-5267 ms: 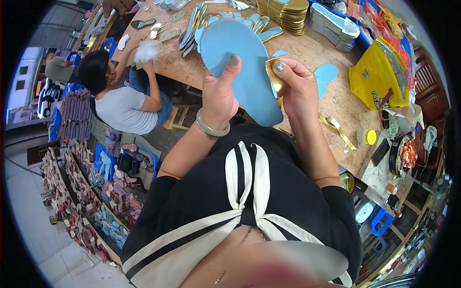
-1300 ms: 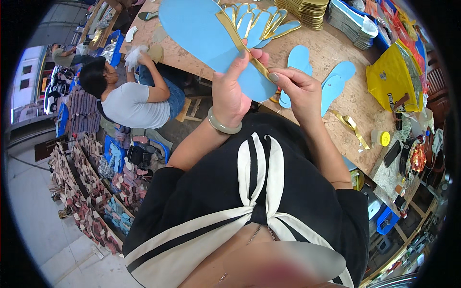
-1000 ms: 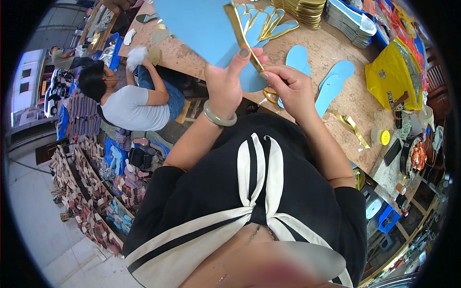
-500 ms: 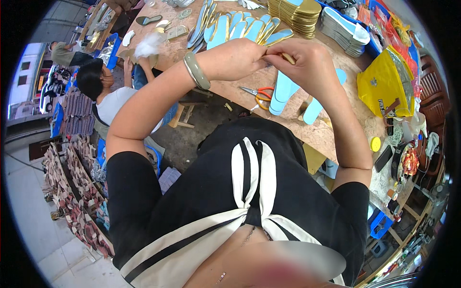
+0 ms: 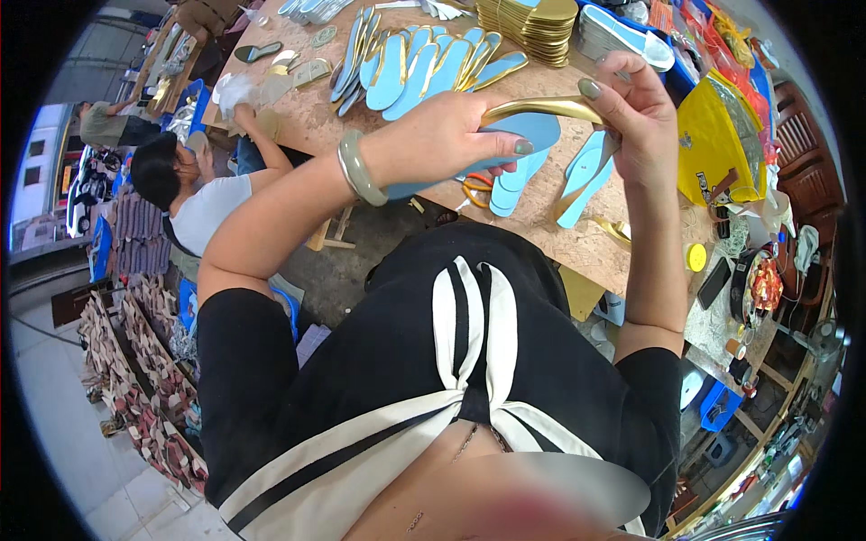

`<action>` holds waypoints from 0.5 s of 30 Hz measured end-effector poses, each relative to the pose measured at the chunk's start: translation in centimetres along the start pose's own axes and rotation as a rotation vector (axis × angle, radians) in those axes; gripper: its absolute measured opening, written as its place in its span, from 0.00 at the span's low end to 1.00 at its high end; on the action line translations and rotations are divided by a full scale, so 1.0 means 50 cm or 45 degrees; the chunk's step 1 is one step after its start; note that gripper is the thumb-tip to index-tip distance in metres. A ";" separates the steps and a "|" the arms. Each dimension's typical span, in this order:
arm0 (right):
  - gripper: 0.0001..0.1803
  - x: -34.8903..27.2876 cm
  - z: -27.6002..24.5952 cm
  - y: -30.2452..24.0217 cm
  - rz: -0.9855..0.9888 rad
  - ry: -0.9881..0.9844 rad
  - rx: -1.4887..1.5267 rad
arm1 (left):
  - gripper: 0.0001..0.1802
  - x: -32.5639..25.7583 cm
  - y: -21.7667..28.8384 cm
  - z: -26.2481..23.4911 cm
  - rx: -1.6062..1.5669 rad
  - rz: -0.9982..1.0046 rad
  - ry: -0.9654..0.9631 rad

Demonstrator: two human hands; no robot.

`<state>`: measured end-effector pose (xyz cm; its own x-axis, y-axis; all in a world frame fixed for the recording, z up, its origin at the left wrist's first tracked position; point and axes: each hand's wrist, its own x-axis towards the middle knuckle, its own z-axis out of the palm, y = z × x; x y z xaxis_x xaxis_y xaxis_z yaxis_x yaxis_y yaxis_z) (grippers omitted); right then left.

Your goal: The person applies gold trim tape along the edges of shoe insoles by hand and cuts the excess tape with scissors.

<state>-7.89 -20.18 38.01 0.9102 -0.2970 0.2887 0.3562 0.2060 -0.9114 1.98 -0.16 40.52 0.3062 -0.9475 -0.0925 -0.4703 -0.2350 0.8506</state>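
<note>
My left hand (image 5: 442, 135) grips a blue insole (image 5: 539, 132) between thumb and fingers; part of it is hidden under the palm. Along its far edge runs a shiny gold strip (image 5: 546, 107), which stretches across to my right hand (image 5: 642, 113). There the thumb presses on the strip's right end, while the other fingers are bent upward. Below the held insole, loose blue insoles (image 5: 512, 197) lie on the table beside orange-handled pliers or cutters (image 5: 475, 187), partly covered. Another pair of blue pieces (image 5: 586, 180) rests further right.
Blue insoles with gold edges (image 5: 419, 77) are heaped on the wooden table (image 5: 433, 191), near a gold stack (image 5: 528, 34) and a silver-sided stack (image 5: 622, 38). A yellow bag (image 5: 717, 135) stands at right. A co-worker (image 5: 203, 194) sits at left.
My hands were close together, fingers pinched; now they are apart, with the gold strip and blue insole showing between them. My right hand has moved right and its fingers have lifted.
</note>
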 end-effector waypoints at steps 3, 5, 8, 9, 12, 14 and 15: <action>0.11 -0.015 0.009 0.019 0.007 0.053 0.148 | 0.18 -0.003 -0.001 0.014 -0.269 -0.016 0.059; 0.11 -0.022 0.026 0.040 -0.099 0.118 0.327 | 0.18 0.002 -0.011 0.023 -0.705 -0.063 0.053; 0.11 -0.032 0.061 0.059 -0.112 0.235 0.467 | 0.19 0.002 -0.004 0.038 -0.812 0.022 0.218; 0.10 -0.033 0.077 0.060 -0.109 0.312 0.489 | 0.19 0.005 -0.008 0.044 -0.806 0.019 0.214; 0.11 -0.023 0.099 0.064 -0.203 0.358 0.407 | 0.18 0.015 -0.014 0.061 -0.859 0.136 0.364; 0.11 -0.014 0.115 0.033 -0.175 0.287 0.287 | 0.16 0.008 -0.001 0.064 -1.091 0.209 0.518; 0.12 -0.010 0.126 0.013 -0.145 0.223 0.158 | 0.16 0.004 0.004 0.055 -1.077 0.208 0.521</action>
<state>-6.78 -14.04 39.14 0.8160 -0.4799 0.3223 0.4875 0.2717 -0.8298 -0.34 -0.99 39.26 0.6307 -0.7678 0.1127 0.1723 0.2802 0.9444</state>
